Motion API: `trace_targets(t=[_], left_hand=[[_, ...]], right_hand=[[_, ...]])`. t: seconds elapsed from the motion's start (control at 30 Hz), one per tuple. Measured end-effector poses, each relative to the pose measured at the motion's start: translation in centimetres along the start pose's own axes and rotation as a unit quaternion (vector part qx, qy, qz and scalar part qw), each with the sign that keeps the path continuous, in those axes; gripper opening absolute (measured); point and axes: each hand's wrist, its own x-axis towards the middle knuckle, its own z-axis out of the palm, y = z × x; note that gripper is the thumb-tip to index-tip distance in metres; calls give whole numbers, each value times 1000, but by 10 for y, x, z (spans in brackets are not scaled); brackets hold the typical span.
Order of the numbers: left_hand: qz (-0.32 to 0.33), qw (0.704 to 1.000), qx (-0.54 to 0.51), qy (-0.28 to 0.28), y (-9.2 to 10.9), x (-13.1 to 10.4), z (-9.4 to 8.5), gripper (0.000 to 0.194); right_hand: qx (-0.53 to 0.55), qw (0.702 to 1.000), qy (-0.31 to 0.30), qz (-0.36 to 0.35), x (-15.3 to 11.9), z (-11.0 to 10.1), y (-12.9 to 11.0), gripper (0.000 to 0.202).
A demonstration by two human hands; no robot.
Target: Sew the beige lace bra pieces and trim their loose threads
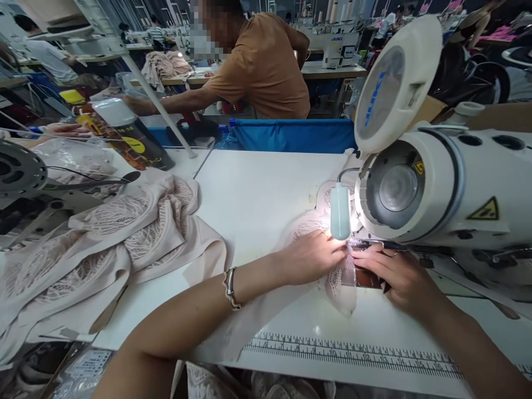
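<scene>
Pink lace fabric piece lies flat on white table, under head of sewing machine, lit by small lamp. Left hand presses fabric flat, fingers together, at 9 o'clock of needle area. Right hand at 3 o'clock, fingertips pressing fabric edge. Pile of same lace pieces well apart at 9 o'clock. Printed ruler along near table edge, 6 o'clock.

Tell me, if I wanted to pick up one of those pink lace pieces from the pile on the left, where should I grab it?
Probably by the smooth folded edge on top of the pile of lace pieces, coming from above on the side near the left hand. That edge stands raised and free, while the lower layers are tucked beneath the rest. The lace panels look delicate, so the plain fabric band seems a safer hold.
</scene>
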Motion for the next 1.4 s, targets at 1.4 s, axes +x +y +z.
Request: trace_targets(t=[1.4], left_hand=[[24, 999, 36, 24, 16, -5, 16, 24]], right_hand=[[2, 1000, 23, 19, 4, 0, -10, 16]])
